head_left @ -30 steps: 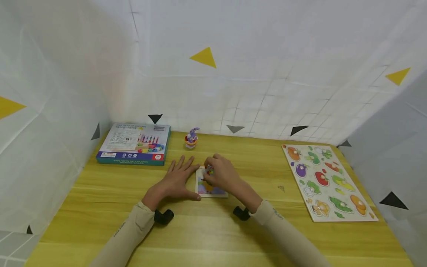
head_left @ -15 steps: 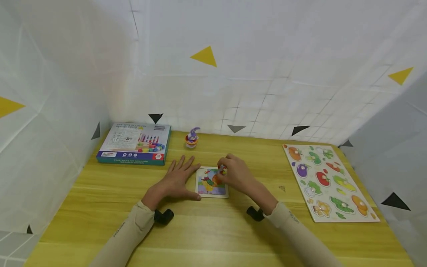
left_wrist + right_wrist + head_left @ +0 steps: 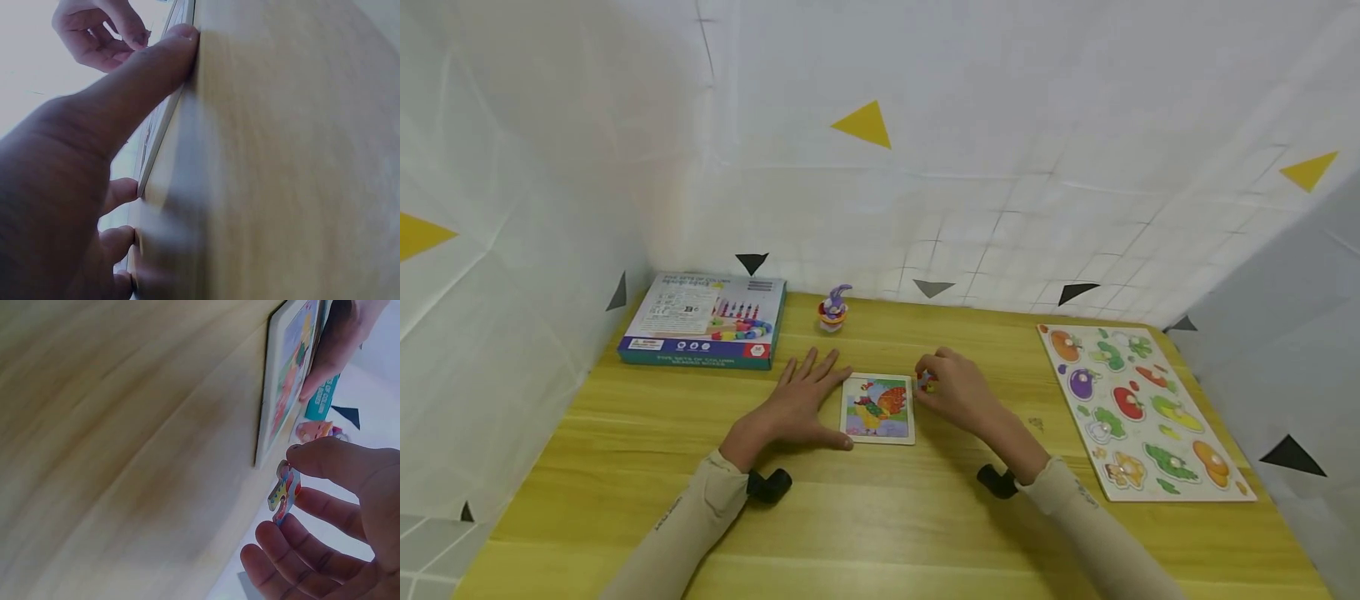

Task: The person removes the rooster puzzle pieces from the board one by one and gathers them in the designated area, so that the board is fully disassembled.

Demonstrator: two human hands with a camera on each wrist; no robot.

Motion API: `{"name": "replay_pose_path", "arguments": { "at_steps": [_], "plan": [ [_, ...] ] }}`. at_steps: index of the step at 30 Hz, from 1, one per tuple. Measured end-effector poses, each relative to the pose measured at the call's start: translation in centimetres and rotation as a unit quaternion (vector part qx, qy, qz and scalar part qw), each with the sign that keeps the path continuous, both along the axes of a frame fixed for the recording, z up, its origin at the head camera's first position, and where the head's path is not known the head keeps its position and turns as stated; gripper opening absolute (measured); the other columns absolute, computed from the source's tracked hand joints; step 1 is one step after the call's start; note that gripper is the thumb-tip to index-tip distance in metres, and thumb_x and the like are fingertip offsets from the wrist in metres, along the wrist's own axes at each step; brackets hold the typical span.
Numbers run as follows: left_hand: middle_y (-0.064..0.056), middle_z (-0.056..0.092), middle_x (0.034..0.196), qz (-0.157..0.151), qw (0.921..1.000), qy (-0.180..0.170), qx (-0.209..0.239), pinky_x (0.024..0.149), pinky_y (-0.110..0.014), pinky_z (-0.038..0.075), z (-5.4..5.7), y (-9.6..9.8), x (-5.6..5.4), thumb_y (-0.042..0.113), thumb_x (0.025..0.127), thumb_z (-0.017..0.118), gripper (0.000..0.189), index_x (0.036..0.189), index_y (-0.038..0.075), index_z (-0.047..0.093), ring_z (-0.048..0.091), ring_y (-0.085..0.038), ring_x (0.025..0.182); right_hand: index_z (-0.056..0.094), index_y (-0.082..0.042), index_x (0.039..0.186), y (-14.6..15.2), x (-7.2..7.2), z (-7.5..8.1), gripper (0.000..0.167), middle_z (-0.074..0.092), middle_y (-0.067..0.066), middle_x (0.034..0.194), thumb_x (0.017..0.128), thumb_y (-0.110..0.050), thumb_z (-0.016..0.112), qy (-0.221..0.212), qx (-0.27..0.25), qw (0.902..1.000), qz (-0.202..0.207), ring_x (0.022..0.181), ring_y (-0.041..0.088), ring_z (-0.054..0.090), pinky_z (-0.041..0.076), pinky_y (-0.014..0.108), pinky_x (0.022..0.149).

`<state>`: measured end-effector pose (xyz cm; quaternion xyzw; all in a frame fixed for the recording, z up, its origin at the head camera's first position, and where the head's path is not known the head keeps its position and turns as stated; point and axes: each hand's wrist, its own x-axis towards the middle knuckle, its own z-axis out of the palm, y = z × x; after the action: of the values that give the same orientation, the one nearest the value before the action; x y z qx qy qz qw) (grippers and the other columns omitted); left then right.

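Note:
A small square picture puzzle [image 3: 877, 410] with a pale frame lies mid-table and shows a bird in orange, yellow and green. My left hand [image 3: 801, 410] rests spread on the table at its left side. In the left wrist view the left thumb [image 3: 156, 65] lies along the puzzle's edge. Just right of the frame, my right hand [image 3: 958, 390] pinches a small colourful jigsaw piece [image 3: 285, 492] between thumb and fingers. The piece has knobs and a notch and is held tilted above the table. In the head view the right hand partly hides it.
A blue and white boxed bead set [image 3: 703, 321] lies at the back left. Beside it stands a purple rabbit figure [image 3: 832, 308] in a cup. A vegetable peg puzzle board [image 3: 1138, 412] lies at the right. White sheeting [image 3: 880, 217] rises behind the table.
My right hand has moved right, off the puzzle, with the jigsaw piece in its fingers, so the whole picture shows. My left hand has stayed in place.

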<state>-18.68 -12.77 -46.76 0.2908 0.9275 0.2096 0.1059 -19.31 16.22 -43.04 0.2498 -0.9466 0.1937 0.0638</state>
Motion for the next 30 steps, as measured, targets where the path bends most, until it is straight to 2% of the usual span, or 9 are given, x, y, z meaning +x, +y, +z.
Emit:
{"name": "replay_pose_path", "arguments": {
  "at_steps": [17,30],
  "plan": [
    [-0.009,0.002,0.167,-0.001,0.9998,-0.013,-0.012,0.117,-0.058,-0.008,-0.2,0.0,-0.3,0.078,0.072,0.069,0.116,0.161,0.022,0.023,-0.009,-0.037,0.151,0.075,-0.005,0.095,1.5,-0.9,-1.4,0.019,0.059,0.007,0.08,0.081,-0.015,0.083,-0.04,0.017,0.9989,-0.017,0.068,0.015,0.051,0.047,0.031,0.059],
    [-0.01,0.002,0.167,-0.002,0.9999,-0.012,-0.009,0.117,-0.059,-0.007,-0.1,-0.1,-0.3,0.076,0.073,0.07,0.115,0.161,0.021,0.024,-0.009,-0.038,0.151,0.077,-0.006,0.096,1.6,-1.2,-1.4,0.019,0.061,0.005,0.082,0.082,-0.017,0.083,-0.046,0.02,0.9987,-0.008,0.07,0.014,0.055,0.049,0.032,0.06]
  ]
}}
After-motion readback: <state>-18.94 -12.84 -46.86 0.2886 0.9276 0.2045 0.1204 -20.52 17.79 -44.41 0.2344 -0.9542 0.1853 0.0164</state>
